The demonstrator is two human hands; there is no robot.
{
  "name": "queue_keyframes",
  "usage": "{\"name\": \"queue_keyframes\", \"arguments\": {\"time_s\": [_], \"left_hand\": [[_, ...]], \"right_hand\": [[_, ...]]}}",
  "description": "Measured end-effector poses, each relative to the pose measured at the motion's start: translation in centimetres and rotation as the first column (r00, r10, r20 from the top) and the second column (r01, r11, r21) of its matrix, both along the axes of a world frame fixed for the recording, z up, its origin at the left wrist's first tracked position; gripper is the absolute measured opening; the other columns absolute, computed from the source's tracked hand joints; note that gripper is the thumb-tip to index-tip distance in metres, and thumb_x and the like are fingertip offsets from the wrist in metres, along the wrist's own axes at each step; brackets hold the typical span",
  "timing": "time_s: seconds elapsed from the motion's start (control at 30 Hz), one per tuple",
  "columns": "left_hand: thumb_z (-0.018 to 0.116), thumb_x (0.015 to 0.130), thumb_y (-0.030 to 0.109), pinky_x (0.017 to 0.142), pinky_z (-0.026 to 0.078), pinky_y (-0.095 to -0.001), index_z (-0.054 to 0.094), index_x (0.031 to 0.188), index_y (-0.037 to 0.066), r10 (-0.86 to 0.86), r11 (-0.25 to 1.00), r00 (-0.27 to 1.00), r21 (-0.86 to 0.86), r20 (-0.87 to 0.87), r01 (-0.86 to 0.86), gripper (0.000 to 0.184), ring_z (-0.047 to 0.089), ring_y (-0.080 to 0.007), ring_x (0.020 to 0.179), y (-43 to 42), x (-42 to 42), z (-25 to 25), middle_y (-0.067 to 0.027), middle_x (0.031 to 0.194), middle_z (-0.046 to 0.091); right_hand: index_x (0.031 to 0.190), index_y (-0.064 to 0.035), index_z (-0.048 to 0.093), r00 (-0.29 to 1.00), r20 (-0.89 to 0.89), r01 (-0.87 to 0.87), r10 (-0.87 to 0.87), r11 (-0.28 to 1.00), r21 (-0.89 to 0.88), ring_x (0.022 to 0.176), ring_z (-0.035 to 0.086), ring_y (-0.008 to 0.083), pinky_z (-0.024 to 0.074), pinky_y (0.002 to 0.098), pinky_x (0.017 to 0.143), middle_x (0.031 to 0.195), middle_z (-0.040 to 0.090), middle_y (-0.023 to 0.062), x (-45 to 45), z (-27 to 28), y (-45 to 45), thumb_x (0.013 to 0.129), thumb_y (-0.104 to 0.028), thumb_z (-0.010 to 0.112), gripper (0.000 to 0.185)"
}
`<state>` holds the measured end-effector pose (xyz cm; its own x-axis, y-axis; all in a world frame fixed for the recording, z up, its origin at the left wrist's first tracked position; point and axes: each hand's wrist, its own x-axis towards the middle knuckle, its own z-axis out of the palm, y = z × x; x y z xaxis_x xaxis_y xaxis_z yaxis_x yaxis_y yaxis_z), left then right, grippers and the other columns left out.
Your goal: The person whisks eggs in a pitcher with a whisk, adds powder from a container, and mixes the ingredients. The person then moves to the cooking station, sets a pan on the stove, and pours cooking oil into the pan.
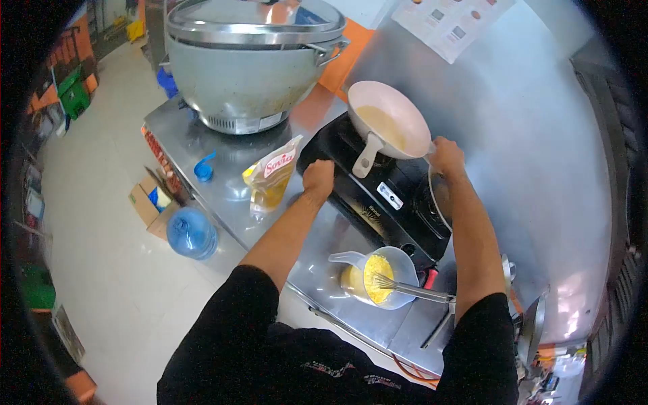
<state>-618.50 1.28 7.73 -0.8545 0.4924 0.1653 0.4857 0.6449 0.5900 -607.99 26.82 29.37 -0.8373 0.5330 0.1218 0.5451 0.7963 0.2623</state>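
Observation:
A light pink pan [390,118] with oil in its bottom sits tilted on the left burner of a black two-burner gas stove [358,202], its handle pointing toward me. My left hand [318,178] is closed at the stove's front left corner; what its fingers hold is hidden. My right hand [447,156] is closed beside the pink pan's right rim, above a second pan [440,196] that my forearm partly covers. What it grips is unclear. An oil pouch labelled Sovia [273,172] stands left of my left hand.
In front of the stove, a clear jug [403,270] holds yellow mixture and a whisk [422,291]. A large metal cooker [246,74] stands at the back left. A blue cap [203,170] lies near the table edge; a blue water bottle [192,233] is beyond it.

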Motion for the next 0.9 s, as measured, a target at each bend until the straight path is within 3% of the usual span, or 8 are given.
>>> {"name": "queue_keyframes", "arguments": {"time_s": [0.1,0.17,0.27,0.37,0.53,0.6,0.8,0.9], "left_hand": [[0.069,0.076,0.019,0.078,0.056,-0.0432,0.071,0.084,0.0,0.2,0.951,0.953,0.19,0.228,-0.245,0.02,0.07,-0.0342,0.081,-0.2,-0.4,-0.5,-0.0196,0.09,0.07],[0.074,0.073,0.016,0.066,0.059,-0.0389,0.07,0.081,-0.005,0.038,0.872,0.707,0.323,0.706,-0.369,0.022,0.071,-0.0293,0.068,-0.4,-1.8,-1.8,-0.0181,0.084,0.071],[0.077,0.072,0.009,0.053,0.059,-0.0326,0.068,0.08,-0.009,-0.011,0.636,0.438,0.344,0.899,-0.691,0.022,0.069,-0.0246,0.059,-0.1,-1.2,-1.9,-0.0168,0.079,0.07],[0.078,0.072,0.007,0.047,0.059,-0.0296,0.066,0.079,-0.011,-0.081,0.512,0.292,0.291,0.953,-0.808,0.023,0.069,-0.0223,0.06,0.6,-1.4,-3.2,-0.0174,0.079,0.069],[0.081,0.073,0.015,0.049,0.059,-0.0293,0.066,0.087,-0.009,-0.167,0.488,0.353,0.388,0.921,-0.782,0.032,0.069,-0.0219,0.06,1.5,-1.5,-5.8,-0.0169,0.08,0.069],[0.082,0.074,0.018,0.049,0.059,-0.0291,0.065,0.087,-0.008,-0.187,0.494,0.368,0.411,0.911,-0.766,0.034,0.069,-0.0214,0.06,0.9,-0.8,-5.5,-0.0164,0.08,0.069],[0.075,0.084,0.031,0.057,0.059,-0.0342,0.061,0.104,0.002,-0.126,0.691,0.495,0.434,0.86,-0.578,0.038,0.068,-0.02,0.067,-3.7,4.0,-3.3,-0.0101,0.089,0.067],[0.072,0.085,0.034,0.064,0.054,-0.032,0.062,0.097,0.005,-0.118,0.606,0.825,0.698,0.553,-0.381,0.033,0.067,-0.0188,0.07,-6.3,8.6,-5.3,-0.0073,0.083,0.068]], "right_hand": [[0.118,-0.015,0.062,0.998,-0.019,-0.058,0.059,0.998,0.039,0.105,0.064,0.0339,0.0485,0.0481,0.091,0.11,0.068,0.0168,0.4,-0.5,0.7,0.082,-0.027,0.064,0.038],[0.12,-0.0164,0.062,0.998,-0.054,-0.037,0.04,0.998,0.048,0.107,0.063,0.0342,0.0474,0.0475,0.092,0.113,0.067,0.0157,0.5,0.0,-0.5,0.081,-0.027,0.067,0.041],[0.119,-0.0137,0.059,0.991,-0.057,-0.122,0.125,0.991,0.055,0.108,0.062,0.0346,0.0469,0.0485,0.09,0.113,0.066,0.0161,0.5,-0.7,-0.1,0.082,-0.024,0.066,0.039],[0.114,-0.0111,0.055,0.977,-0.142,-0.144,0.158,0.984,0.104,0.1,0.063,0.0359,0.0489,0.0474,0.083,0.104,0.067,0.0152,0.5,-1.5,0.1,0.078,-0.018,0.069,0.039],[0.114,-0.0089,0.054,0.914,-0.299,-0.245,0.276,0.96,0.135,0.1,0.063,0.037,0.0482,0.048,0.083,0.102,0.066,0.0186,0.3,-2.3,0.5,0.078,-0.017,0.066,0.039],[0.111,-0.0062,0.057,0.947,-0.218,-0.227,0.238,0.971,0.073,0.101,0.063,0.0378,0.0484,0.0481,0.085,0.104,0.066,0.0207,0.5,-2.0,0.2,0.079,-0.018,0.066,0.035],[0.107,-0.003,0.062,0.945,-0.185,-0.276,0.269,0.961,-0.013,0.092,0.065,0.0408,0.0512,0.0462,0.081,0.095,0.068,0.0244,0.0,-2.3,1.2,0.077,-0.017,0.068,0.034],[0.106,-0.0017,0.063,0.956,-0.131,-0.263,0.262,0.965,0.007,0.09,0.066,0.0409,0.0515,0.0458,0.081,0.093,0.068,0.025,0.3,-2.2,2.0,0.076,-0.017,0.068,0.034]]}}
